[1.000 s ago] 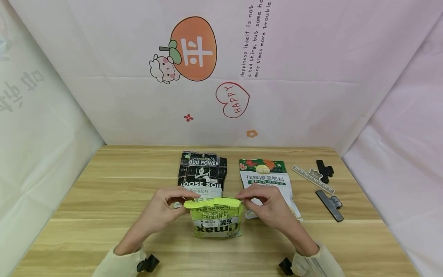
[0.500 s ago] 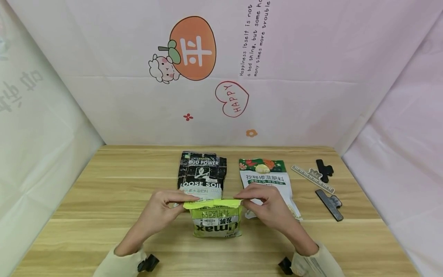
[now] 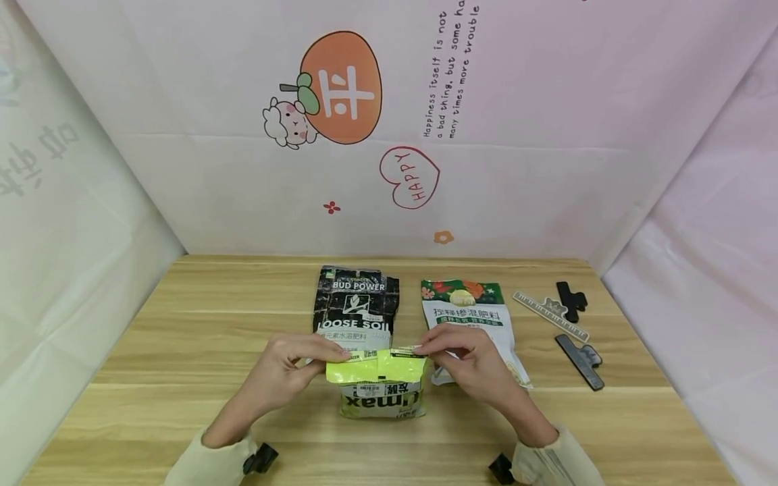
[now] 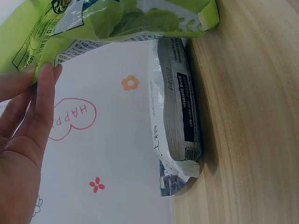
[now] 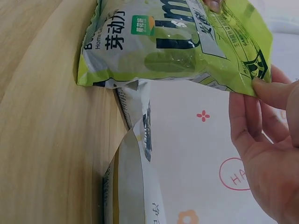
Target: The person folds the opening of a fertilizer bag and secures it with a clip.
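Observation:
A green fertilizer bag (image 3: 383,403) stands on the table in front of the person, its printing upside down in the head view. Its top edge is turned over toward the person as a bright yellow-green flap (image 3: 355,371). The left hand (image 3: 288,364) pinches the left end of this top edge between thumb and fingers. At the opposite end, the right hand (image 3: 468,358) pinches the other corner. In the right wrist view the thumb lies on the front of the bag (image 5: 173,46), with fingers behind it.
Behind the green bag lie a black soil bag (image 3: 355,297) and a white-and-green fertilizer bag (image 3: 464,314). To the right are a black bag clip (image 3: 570,300), a clear clip (image 3: 541,310) and a dark grey clip (image 3: 577,361). A printed cloth (image 3: 516,196) hangs behind the table.
The bag's top edge has turned farther over toward the person, and the yellow-green flap now covers more of the front. Both hands keep their pinch, almost in place.

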Action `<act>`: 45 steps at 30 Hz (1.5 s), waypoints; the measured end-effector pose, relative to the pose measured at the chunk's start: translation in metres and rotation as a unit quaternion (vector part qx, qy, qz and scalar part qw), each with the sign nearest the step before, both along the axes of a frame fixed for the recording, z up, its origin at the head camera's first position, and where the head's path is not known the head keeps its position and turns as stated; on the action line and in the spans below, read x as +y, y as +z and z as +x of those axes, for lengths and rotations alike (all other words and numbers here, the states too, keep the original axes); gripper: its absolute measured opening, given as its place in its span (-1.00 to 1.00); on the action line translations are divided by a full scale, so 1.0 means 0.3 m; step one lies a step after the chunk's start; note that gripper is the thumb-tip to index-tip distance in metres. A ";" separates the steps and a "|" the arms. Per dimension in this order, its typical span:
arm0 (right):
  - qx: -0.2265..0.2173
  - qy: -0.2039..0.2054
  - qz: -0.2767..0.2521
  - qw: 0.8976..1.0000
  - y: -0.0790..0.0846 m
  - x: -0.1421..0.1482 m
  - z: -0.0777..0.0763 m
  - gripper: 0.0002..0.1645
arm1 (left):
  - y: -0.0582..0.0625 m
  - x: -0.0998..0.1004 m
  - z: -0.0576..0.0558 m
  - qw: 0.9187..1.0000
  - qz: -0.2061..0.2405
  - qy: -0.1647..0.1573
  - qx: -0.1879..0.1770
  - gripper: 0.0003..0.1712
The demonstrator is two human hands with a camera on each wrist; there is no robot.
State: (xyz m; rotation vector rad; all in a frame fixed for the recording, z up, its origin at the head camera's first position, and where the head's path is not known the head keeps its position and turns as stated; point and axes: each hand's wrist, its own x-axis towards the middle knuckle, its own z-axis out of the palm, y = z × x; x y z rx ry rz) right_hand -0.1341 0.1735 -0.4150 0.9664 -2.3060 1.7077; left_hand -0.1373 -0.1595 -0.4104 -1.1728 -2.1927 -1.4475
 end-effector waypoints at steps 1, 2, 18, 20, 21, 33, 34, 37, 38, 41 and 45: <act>-0.003 0.001 0.001 1.000 -0.001 0.000 0.000 -0.67 | 0.001 0.000 0.000 1.000 0.000 -0.001 0.003 -0.52; -0.006 0.002 0.001 1.000 -0.002 0.000 -0.001 -0.67 | 0.000 -0.001 0.001 1.000 -0.002 0.000 0.005 -0.52; 0.133 -0.019 0.101 0.986 0.040 0.011 -0.003 -0.62 | 0.020 -0.013 -0.003 0.993 -0.071 0.015 0.089 -0.56; 0.145 -0.022 0.121 0.982 0.047 0.011 -0.001 -0.58 | 0.025 -0.016 -0.001 0.990 -0.086 0.018 0.109 -0.55; 0.152 -0.024 0.131 0.979 0.050 0.010 0.001 -0.56 | 0.028 -0.016 0.001 0.988 -0.093 0.021 0.118 -0.55; 0.157 -0.042 0.129 0.978 0.070 -0.012 0.020 -0.69 | 0.050 -0.021 0.018 0.989 -0.112 0.013 0.093 -0.53; 0.156 -0.046 0.125 0.979 0.069 -0.018 0.021 -0.74 | 0.049 -0.019 0.018 0.990 -0.109 0.013 0.092 -0.57; 0.147 -0.069 0.118 0.980 0.065 -0.036 0.021 -0.86 | 0.046 -0.011 0.017 0.991 -0.099 0.019 0.086 -0.71; 0.141 -0.079 0.118 0.980 0.063 -0.042 0.022 -0.87 | 0.045 -0.008 0.016 0.992 -0.096 0.023 0.083 -0.75; 0.120 -0.109 0.117 0.980 0.062 -0.057 0.026 -0.85 | 0.041 0.002 0.016 0.993 -0.087 0.039 0.068 -0.78; 0.070 -0.133 0.117 0.982 0.064 -0.071 0.037 -0.80 | 0.036 0.014 0.018 0.993 -0.079 0.066 0.057 -0.75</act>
